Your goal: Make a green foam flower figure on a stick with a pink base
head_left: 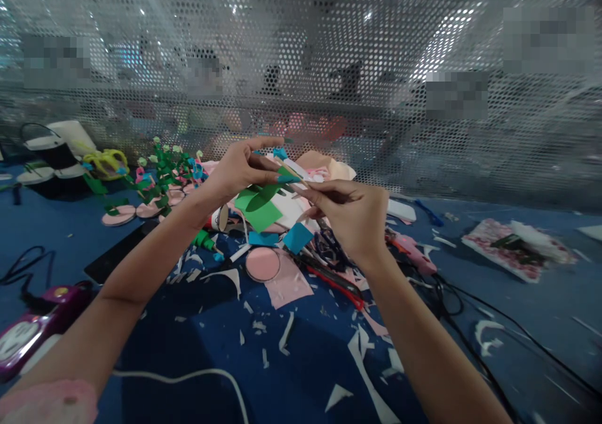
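Observation:
Both of my hands meet over the pile of craft scraps, holding a thin pale stick with green paper on it. My left hand pinches the stick and paper between thumb and fingers, index finger stretched out above. At the stick's near end, my right hand closes thumb and fingertips. A dark green paper leaf hangs just below my left fingers. Under it lie a bright green paper square, blue paper pieces and a round pink disc.
Green paper plants on pink bases stand at left, near yellow-handled scissors. A pink glue gun with a black cord lies right, beside a red-and-black cutter. Paper scraps litter the blue surface; a perforated metal screen rises behind.

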Available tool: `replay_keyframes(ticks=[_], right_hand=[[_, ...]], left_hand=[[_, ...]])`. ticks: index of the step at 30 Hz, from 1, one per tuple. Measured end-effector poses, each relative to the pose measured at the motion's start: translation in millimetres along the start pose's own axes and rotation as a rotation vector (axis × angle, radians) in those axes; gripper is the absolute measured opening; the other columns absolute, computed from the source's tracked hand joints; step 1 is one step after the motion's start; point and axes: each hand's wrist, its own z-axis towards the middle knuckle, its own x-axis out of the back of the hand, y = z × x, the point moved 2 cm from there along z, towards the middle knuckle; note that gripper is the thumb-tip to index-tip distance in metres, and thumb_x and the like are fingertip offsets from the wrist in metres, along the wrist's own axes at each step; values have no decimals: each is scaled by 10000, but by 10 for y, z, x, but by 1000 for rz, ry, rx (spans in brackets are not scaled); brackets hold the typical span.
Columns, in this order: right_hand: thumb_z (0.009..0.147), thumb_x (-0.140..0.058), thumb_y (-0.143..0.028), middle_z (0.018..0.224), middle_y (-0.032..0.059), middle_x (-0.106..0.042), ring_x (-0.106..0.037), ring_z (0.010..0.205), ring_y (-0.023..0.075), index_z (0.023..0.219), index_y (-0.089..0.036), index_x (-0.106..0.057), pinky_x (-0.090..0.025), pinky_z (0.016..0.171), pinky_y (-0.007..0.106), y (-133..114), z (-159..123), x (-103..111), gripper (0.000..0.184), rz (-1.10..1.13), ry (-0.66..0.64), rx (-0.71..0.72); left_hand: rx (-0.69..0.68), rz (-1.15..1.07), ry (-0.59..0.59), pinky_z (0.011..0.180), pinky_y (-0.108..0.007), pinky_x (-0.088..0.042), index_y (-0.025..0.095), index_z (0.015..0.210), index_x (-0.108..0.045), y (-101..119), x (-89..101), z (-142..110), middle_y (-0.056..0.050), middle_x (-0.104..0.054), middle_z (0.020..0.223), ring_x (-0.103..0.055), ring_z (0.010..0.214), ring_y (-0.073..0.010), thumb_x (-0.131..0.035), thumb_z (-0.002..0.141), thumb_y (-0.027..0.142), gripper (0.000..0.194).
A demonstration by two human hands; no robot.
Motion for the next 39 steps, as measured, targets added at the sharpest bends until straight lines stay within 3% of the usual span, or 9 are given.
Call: replay_keyframes(ticks=[17,32,36,39], right_hand=[[657,-733,-309,493,1,-639,-612,410,145,709,-158,-725,-464,393,216,-35,-6,12,159,-10,-28,-17],[694,-705,-303,447,1,-623,-606,398,146,746,-154,-729,-466,400,222,-49,-4,16,160,-4,-49,-32],[680,-718,-300,459,12,-632,-605,394,145,738,-140,-731,-466,393,217,-71,9,20,171,52,-41,-53],[655,-735,-305,493,17,-648,-603,393,140,726,-138,-729,-481,388,216,-83,17,5,182,128,-37,-76]], left_hand=[[35,-4,-20,543,-192,-495,80,1240,-521,28,-8,-18,-57,-731,700,-661,590,-140,-760,501,86,776],[6,-24,-92,546,-186,-487,110,1306,-453,31,8,-25,-77,-735,769,-666,620,-141,-787,530,147,845],[31,-42,-148,534,-179,-485,125,1275,-488,33,77,-17,-96,-731,849,-672,641,-133,-752,635,234,701],[44,-84,-123,560,-179,-501,139,1193,-565,-10,172,30,-81,-732,830,-683,683,-145,-763,628,285,616]])
